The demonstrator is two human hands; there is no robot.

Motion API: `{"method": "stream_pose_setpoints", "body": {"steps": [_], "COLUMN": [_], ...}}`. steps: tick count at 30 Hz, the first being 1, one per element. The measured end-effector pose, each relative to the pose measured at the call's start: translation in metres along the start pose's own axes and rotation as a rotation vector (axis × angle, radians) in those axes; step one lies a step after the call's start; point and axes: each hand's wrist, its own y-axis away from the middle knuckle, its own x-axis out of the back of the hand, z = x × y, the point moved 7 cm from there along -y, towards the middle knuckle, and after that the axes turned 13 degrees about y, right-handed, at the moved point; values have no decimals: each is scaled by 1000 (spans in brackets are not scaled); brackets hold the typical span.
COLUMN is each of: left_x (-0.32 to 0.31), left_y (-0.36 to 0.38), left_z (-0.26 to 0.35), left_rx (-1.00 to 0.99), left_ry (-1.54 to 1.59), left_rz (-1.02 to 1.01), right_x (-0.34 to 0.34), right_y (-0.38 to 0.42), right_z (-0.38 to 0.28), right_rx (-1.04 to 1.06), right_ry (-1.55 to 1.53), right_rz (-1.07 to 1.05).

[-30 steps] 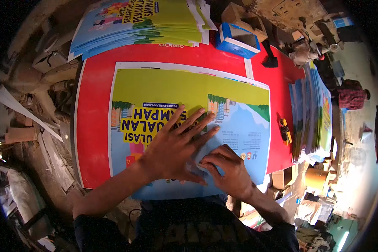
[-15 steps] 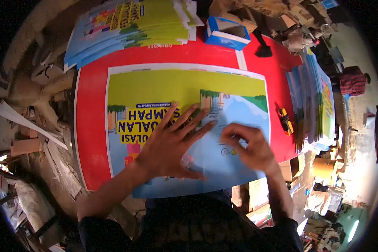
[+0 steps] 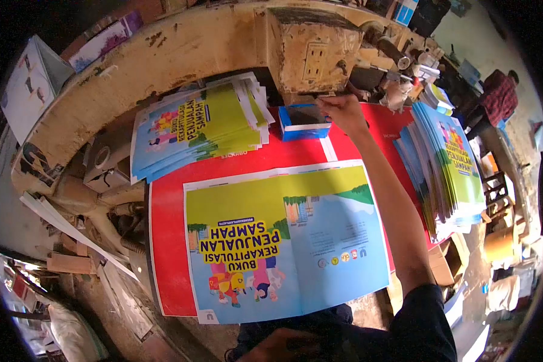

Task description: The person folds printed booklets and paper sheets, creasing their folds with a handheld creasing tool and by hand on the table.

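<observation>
My right hand (image 3: 344, 113) is stretched out at the back of the red table surface (image 3: 168, 241), beside the right rim of a small blue box (image 3: 306, 134). Its fingers are pinched together; what they hold, if anything, is too small to name. Low at the bottom edge, my left hand (image 3: 286, 345) is in shadow near my body, its fingers unclear. Between my body and the box lies a wide printed sheet (image 3: 338, 229), upside down to me, with a faint crease down its middle. Neither hand touches it.
A fanned pile of printed covers (image 3: 223, 120) lies at the back left, another stack (image 3: 443, 163) at the right. Behind the box stands a worn metal machine housing (image 3: 314, 51). A person in a checked shirt (image 3: 496, 99) is far off at the right.
Both hands have left the sheet: the right has reached back to the blue box, the left has drawn down to my body. The view has shifted, showing more of the machine behind.
</observation>
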Motion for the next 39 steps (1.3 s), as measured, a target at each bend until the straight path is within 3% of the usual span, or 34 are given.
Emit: {"method": "stream_pose_setpoints", "body": {"steps": [1, 2, 6, 8, 9, 10, 12, 13, 14, 15, 16, 17, 19, 22, 25, 26, 27, 29, 32, 36, 39], "left_x": [0, 1, 9, 13, 15, 15, 14, 18, 18, 27, 34, 38, 55, 77, 106, 85, 83, 92, 80, 46, 18], "left_y": [-3, 2, 25, 27, 22, 26, 14, 13, 9, 14, 23, 26, 49, 99, 144, 127, 131, 125, 102, 64, 51], "left_z": [-12, -14, 19, 22, 43, 64, 79, 87, 95, 97, 97, 100, 113, 126, 125, 143, 147, 151, 183, 251, 299], "left_rx": [81, 82, 228, 264, -99, -466, -503, -543, -553, -511, -464, -471, -617, -820, -685, -914, -914, -747, -526, -227, -103], "left_ry": [394, 393, 210, 155, 173, 185, 190, 215, 199, 185, 172, 161, 0, -250, -255, -199, -201, -88, -244, -704, -1215], "left_rz": [60, 61, 433, 526, 603, 660, 750, 853, 839, 991, 1148, 1148, 1230, 1358, 1414, 1323, 1327, 1263, 1134, 892, 727], "right_x": [7, 12, 32, 12, -5, -26, -48, -59, -70, -83, -85, -91, -91, -72, -55, -49, -48, -26, 21, 65, 89], "right_y": [1, 3, 46, 76, 95, 109, 128, 131, 128, 122, 117, 116, 118, 134, 163, 167, 173, 178, 203, 229, 235], "right_z": [0, 0, -44, -74, -85, -87, -92, -87, -76, -61, -61, -56, -63, -77, -132, -144, -153, -187, -255, -303, -300], "right_rx": [41, 97, 61, 281, 209, 347, 436, 256, 260, 264, 270, 211, 155, 42, 120, 88, 90, 440, 603, 800, 844], "right_ry": [141, 164, 224, 126, 129, 157, 153, 225, 178, 128, 119, 2, -123, 89, -557, -573, -576, -585, -682, -705, -758], "right_rz": [80, 140, 117, -144, -382, -487, -511, -629, -567, -507, -494, -573, -656, -729, -952, -943, -947, -706, -574, -380, -274]}}
